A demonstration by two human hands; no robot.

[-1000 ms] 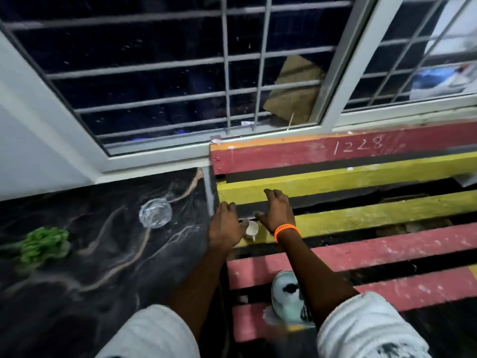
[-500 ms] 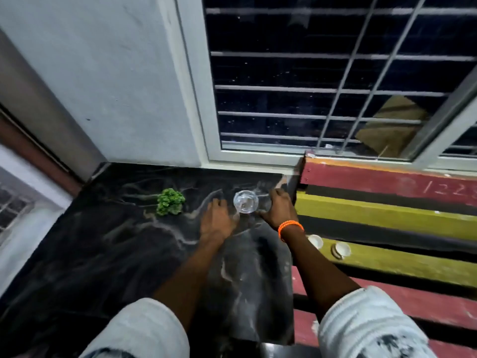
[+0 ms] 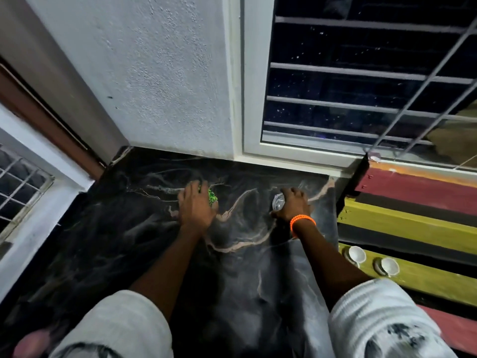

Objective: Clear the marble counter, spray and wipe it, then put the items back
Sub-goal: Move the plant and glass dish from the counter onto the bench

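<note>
The black marble counter (image 3: 129, 241) with pale veins fills the lower middle of the head view. My left hand (image 3: 197, 206) lies over a small green plant-like piece (image 3: 212, 197), fingers curled around it; most of the piece is hidden. My right hand (image 3: 293, 202), with an orange band at the wrist, closes on a clear glass item (image 3: 277, 202) near the counter's right end. Two small white cups (image 3: 357, 254) (image 3: 389, 266) lie on a yellow slat of the bench beside the counter.
A slatted bench (image 3: 413, 223) painted red, yellow and black adjoins the counter's right edge. A white wall (image 3: 154, 86) and a barred window (image 3: 361, 86) stand behind the counter. A second barred window (image 3: 18, 182) is at the left.
My left hand has moved left from beside the glass item onto the green piece. My right hand has closed over the glass item. The view has swung left from the bench.
</note>
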